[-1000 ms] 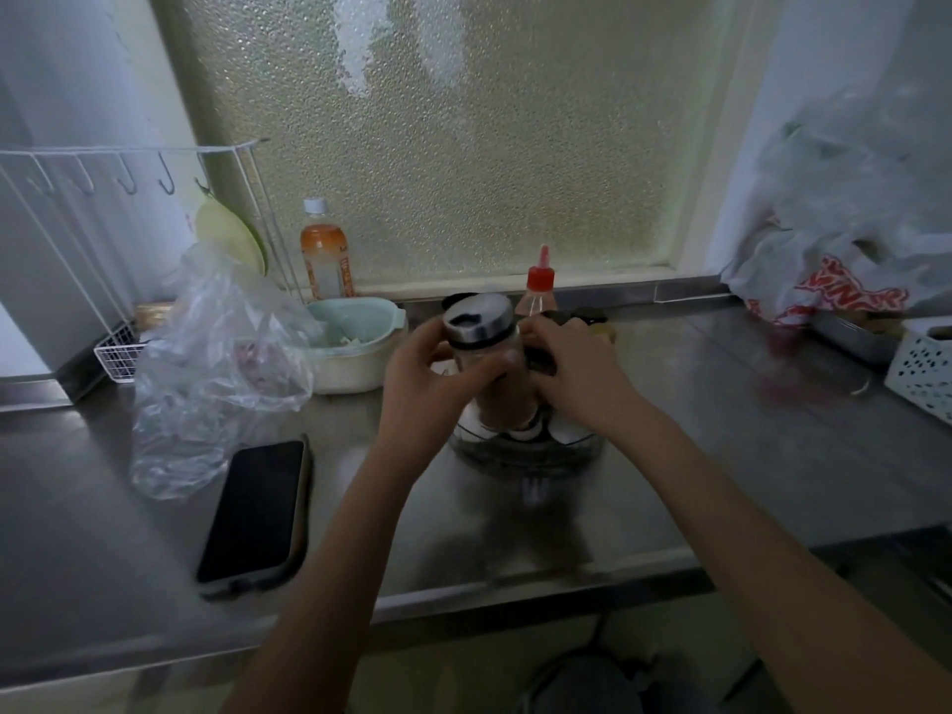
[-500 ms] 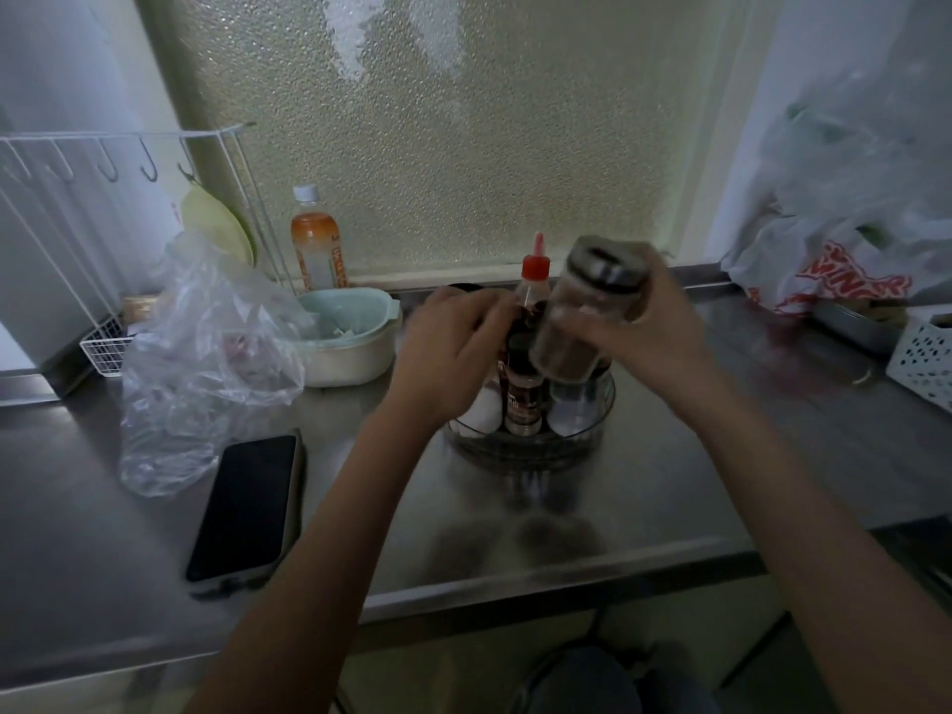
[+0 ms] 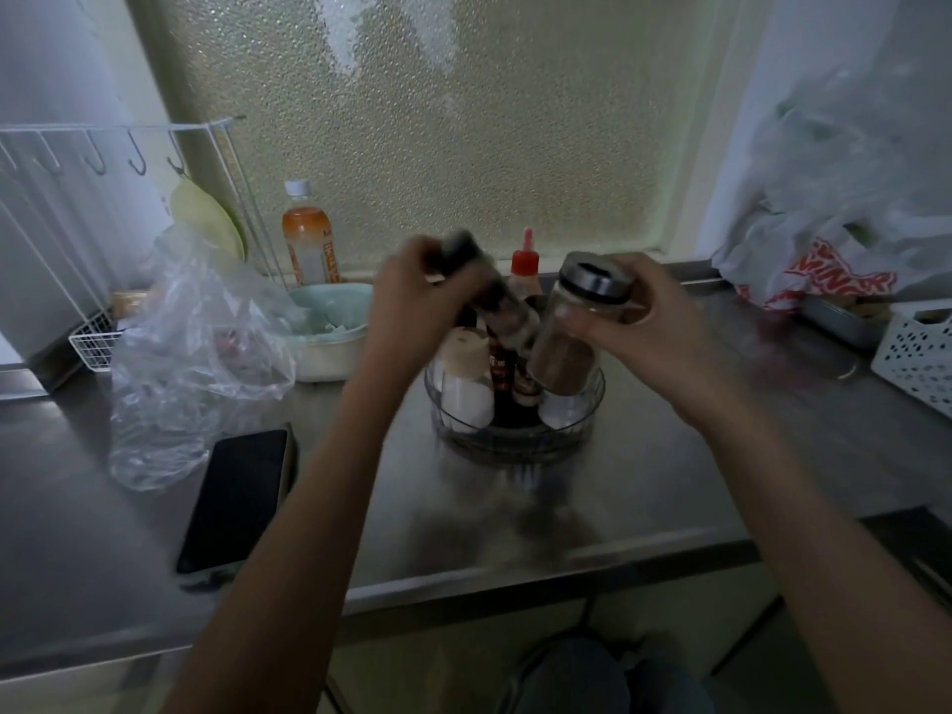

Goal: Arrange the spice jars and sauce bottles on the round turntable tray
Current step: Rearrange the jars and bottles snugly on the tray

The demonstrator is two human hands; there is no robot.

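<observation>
A clear round turntable tray (image 3: 515, 441) stands mid-counter with several jars and bottles in it, among them a white jar with a tan lid (image 3: 466, 383) and a red-capped sauce bottle (image 3: 525, 273) at the back. My right hand (image 3: 639, 322) grips a glass spice jar with a metal lid (image 3: 572, 332), tilted over the tray's right side. My left hand (image 3: 412, 296) holds a dark-capped bottle (image 3: 497, 314) by its top, tilted and blurred, its base low inside the tray.
A black phone (image 3: 237, 499) lies left of the tray near the steel counter's front edge (image 3: 515, 584). A crumpled clear plastic bag (image 3: 196, 353), a pale bowl (image 3: 329, 337), an orange drink bottle (image 3: 309, 239) and a wire rack (image 3: 118, 162) are on the left. Plastic bags (image 3: 834, 239) and a white basket (image 3: 917, 347) sit right.
My right hand carried the metal-lidded jar from the middle to the tray's right side and lowered it. My left hand has taken hold of a dark-capped bottle and tilted it.
</observation>
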